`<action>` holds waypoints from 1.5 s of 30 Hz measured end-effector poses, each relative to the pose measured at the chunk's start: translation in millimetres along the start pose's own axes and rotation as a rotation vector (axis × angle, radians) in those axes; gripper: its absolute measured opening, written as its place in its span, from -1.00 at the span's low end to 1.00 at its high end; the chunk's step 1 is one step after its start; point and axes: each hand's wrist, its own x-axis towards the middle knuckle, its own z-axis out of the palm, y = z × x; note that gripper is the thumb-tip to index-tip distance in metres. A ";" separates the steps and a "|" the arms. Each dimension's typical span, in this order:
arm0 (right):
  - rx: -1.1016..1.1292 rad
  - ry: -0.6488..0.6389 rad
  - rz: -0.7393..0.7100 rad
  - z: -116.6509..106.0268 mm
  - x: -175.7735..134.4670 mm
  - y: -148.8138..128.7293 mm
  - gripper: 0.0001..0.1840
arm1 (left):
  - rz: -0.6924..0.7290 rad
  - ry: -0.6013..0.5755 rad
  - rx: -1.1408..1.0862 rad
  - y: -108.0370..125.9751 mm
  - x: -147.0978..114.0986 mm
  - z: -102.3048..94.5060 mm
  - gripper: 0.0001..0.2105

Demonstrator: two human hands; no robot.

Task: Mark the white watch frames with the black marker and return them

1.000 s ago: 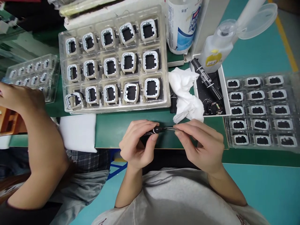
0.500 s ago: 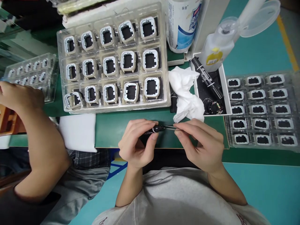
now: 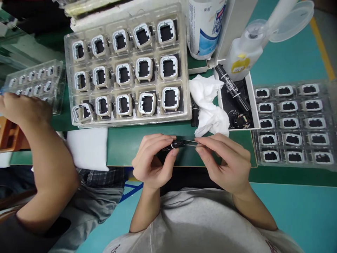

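My left hand (image 3: 154, 161) is closed around a black marker (image 3: 177, 144), its dark end pointing right. Facing it, my right hand (image 3: 229, 161) pinches a pair of thin metal tweezers (image 3: 190, 142) between thumb and fingers. The tweezer tips meet the marker's end; whether they grip its nib is too small to tell. Both hands are just above the front edge of the green table (image 3: 118, 151). Most of the marker's barrel is hidden inside my left fingers.
Behind my hands lies a clear tray (image 3: 131, 121) of white square frames, with another tray (image 3: 275, 130) at right. Crumpled white tissue (image 3: 210, 105) touches a white box (image 3: 257, 119) holding another marker (image 3: 233, 88). Two bottles stand behind. A co-worker's arm (image 3: 50, 147) reaches in at left.
My hands stay almost in place, with only a slight shift of the marker and tweezers. The co-worker's hand at left has moved slightly.
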 end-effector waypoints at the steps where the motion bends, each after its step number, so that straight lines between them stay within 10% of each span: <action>1: 0.000 0.001 0.000 0.2 0.1 0.0 -0.74 | 0.002 -0.001 -0.004 -0.2 -0.1 -0.1 -0.77; 32: -0.025 -0.010 0.006 1.2 -5.6 -2.7 -0.75 | -0.016 0.030 0.028 -0.7 -1.3 -3.4 -0.74; 40: -0.303 0.194 0.057 -50.1 3.4 3.6 -0.60 | -0.009 0.110 -0.024 -10.0 -6.0 -3.4 -0.69; 45: -0.499 0.021 0.026 -72.8 43.1 38.6 -0.71 | -0.024 0.113 -0.057 -8.9 -6.6 -2.8 -0.71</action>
